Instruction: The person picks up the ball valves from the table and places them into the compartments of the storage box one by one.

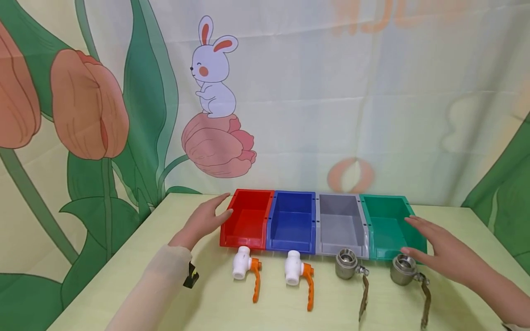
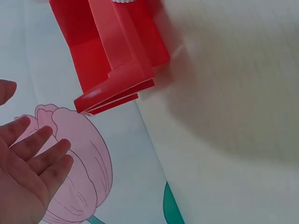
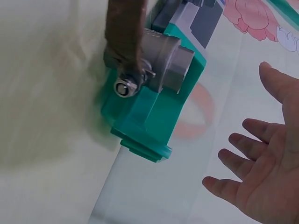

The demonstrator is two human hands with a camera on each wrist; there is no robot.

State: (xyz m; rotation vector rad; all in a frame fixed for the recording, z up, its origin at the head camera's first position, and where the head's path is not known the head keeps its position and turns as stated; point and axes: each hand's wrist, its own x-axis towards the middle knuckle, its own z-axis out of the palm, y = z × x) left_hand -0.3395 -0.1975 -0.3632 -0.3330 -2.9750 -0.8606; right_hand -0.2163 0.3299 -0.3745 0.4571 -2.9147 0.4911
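Tabletop, pale yellow-green and faintly grained, is lit softly, and dim shadows are cast on it. Nearest, a white valve with an orange lever is set just in front of the blue bin; a matching white valve is placed to that bin's left, and two metal valves are stood to its right, their worn levers pointed to the near side. The blue bin is flanked by a red bin on its left and by a grey bin, then a green bin, on its right. Past the red bin, left of the blue bin, the left hand is held with fingers straight and apart; far to the blue bin's right, the right hand is held by the green bin, fingers likewise extended. Whether either bin is touched cannot be told. Behind the blue bin, a creased backdrop is hung; a white rabbit on a pink tulip is printed above and left of that bin, with larger orange tulips and green leaves farther left
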